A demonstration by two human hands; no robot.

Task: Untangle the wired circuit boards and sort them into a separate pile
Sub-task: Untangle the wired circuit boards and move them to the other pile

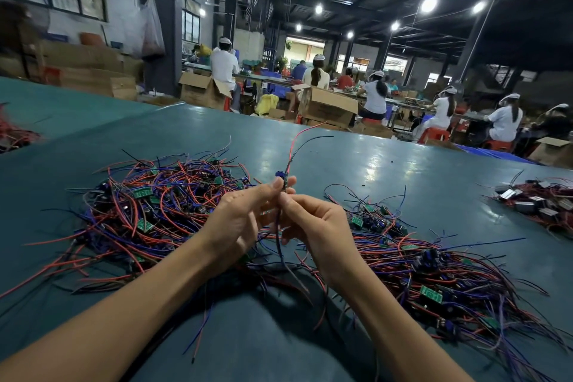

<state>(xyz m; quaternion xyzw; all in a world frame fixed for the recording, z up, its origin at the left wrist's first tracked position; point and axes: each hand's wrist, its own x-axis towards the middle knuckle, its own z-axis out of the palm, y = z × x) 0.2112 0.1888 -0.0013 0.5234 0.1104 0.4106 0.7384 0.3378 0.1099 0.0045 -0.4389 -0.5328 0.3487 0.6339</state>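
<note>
**One board up out of the mess, both hands on it: how I'd finish the pull**

The left hand (235, 220) is pinching a small circuit board (283, 183) between thumb and fingertips, held up above the desk (372, 158). The right hand (313, 226), just below it, pinches the leads hanging from that same board. So both hands are closed on the one piece. Its red and dark wires (293, 146) stick up past the left fingertips and away from the person. The lower leads drop between the two wrists toward the loose strands underneath. They're blurred, so I can't tell if they're fully free.

My take on doing this bit well:

- Keep the grip on the board itself, not on the solder joints.
- Let the right hand slide down the leads to comb out anything looped round them, no yanking.
- If it snags, lift a little and shake it loose.

After that I'd drop it on the heap (428, 260) right of the right hand. That looks like the sorted one to me, since its wires mostly run one way. The big knotted heap (148, 211) sits left of the left hand.

Labels: nothing readable. The green boards have white print on them, but it's too small to make out, and I can't spot any brand names.
</note>
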